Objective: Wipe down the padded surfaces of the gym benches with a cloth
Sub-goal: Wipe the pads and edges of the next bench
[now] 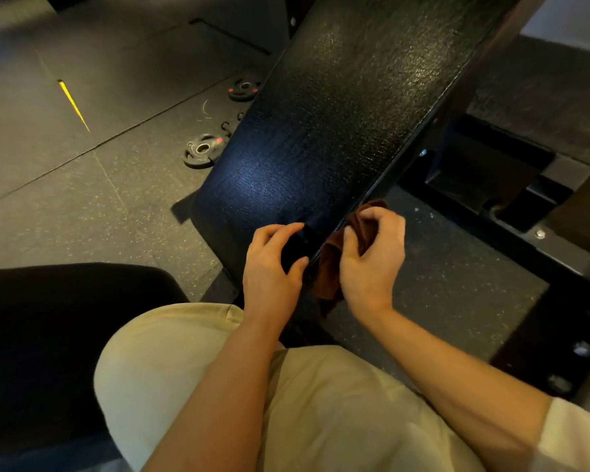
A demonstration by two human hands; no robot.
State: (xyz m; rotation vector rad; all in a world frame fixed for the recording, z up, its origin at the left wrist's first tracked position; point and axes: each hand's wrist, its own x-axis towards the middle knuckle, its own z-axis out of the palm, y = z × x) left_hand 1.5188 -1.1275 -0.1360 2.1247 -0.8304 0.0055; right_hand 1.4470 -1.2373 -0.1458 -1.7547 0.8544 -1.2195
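Nearest the camera are the person's beige-trousered legs (321,403), bent at the knee, with both bare forearms reaching forward over them toward the bench pad (321,131), the long black textured cushion that runs diagonally away from the knees.

At the near end of the bench pad, the left hand (273,264) rests on the cushion's corner. Its fingers are curled over a small dark object that lies against the pad surface, thumb underneath on the near side; what the object is cannot be made out against the black cover.

Just right of that same corner, beyond the pad's right edge, the right hand (372,260) grips the cloth (334,267), a brown bunched rag. The fingers are curled around its upper folds, and a loose tail hangs down below the hand beside the pad's edge. The cloth touches or nearly touches the side of the pad, not its top face.

Left of the knees, beside the near end of the pad, lies another dark padded surface (48,352).

Farther along, left of the pad's middle, two small weight plates (203,151) with red marks lie on the speckled rubber floor (82,206), one beyond the other. A yellow streak (73,104) marks the floor farther left. Right of the pad, the black steel frame (525,240) with bolt heads sits on the floor.
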